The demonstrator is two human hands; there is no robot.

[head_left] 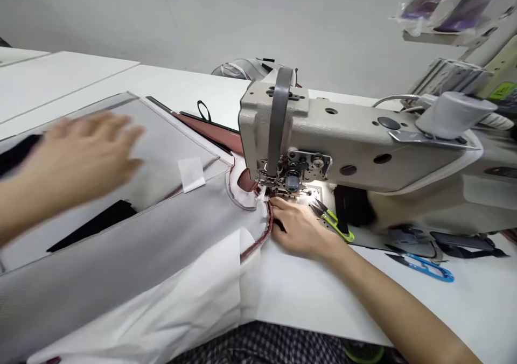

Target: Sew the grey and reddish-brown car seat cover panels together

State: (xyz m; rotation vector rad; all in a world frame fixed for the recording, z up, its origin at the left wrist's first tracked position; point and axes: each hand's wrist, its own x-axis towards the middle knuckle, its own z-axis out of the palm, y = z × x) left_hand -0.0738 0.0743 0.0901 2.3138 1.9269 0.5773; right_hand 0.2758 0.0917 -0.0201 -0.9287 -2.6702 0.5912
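Observation:
A large grey and white fabric piece (161, 235) with dark red edging lies across the table, its right end under the head of a sewing machine (258, 132). My left hand (86, 148), blurred, is over the upper left of the fabric with its fingers spread; whether it touches the cloth is unclear. Beside the needle area, my right hand (299, 226) has its fingers on the dark red edging, thumb and forefinger drawn close around it. A small white tag (191, 174) sits on the fabric between the hands.
Yellow-green thread snips (335, 221) lie right of the needle area, blue snips (430, 268) farther right. A white thread cone (454, 115) stands behind the machine arm. More fabric (250, 69) is heaped behind the machine, and a plastic-wrapped bundle (456, 3) is at the upper right.

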